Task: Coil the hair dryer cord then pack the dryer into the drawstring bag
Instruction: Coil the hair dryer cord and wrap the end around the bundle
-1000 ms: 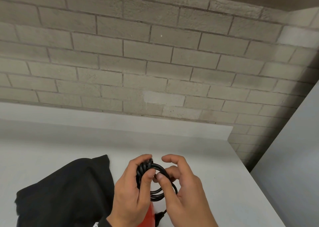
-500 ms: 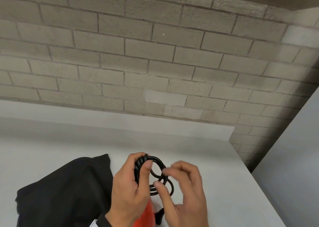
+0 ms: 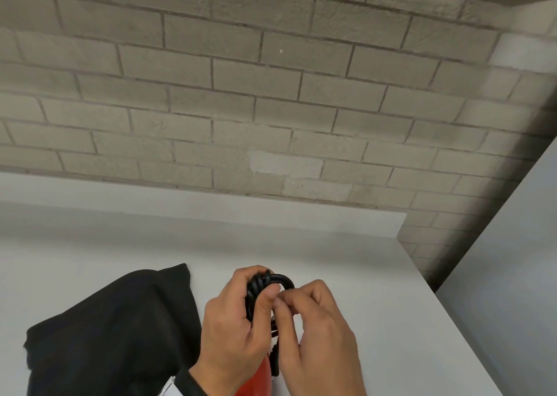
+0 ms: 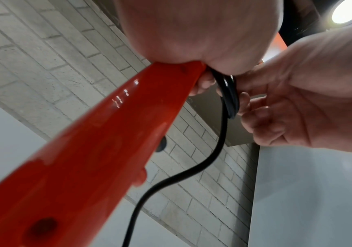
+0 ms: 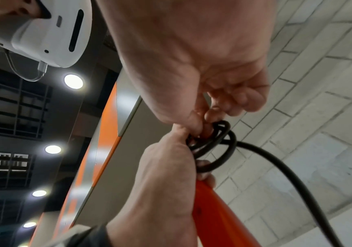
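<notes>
Low in the frame, your left hand (image 3: pixel 232 326) grips the coiled cord (image 3: pixel 265 284) and red dryer (image 3: pixel 256 380); your right hand (image 3: pixel 319 335) pinches a loop, bag (image 3: pixel 105 335) at lower left.

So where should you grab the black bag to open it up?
Probably the black bag's far corner, from the right: it sticks out free on the white table. Its drawstring opening isn't visible; both hands are busy with the cord.

White table (image 3: pixel 361 275) carries black drawstring bag (image 3: pixel 114 329).
</notes>
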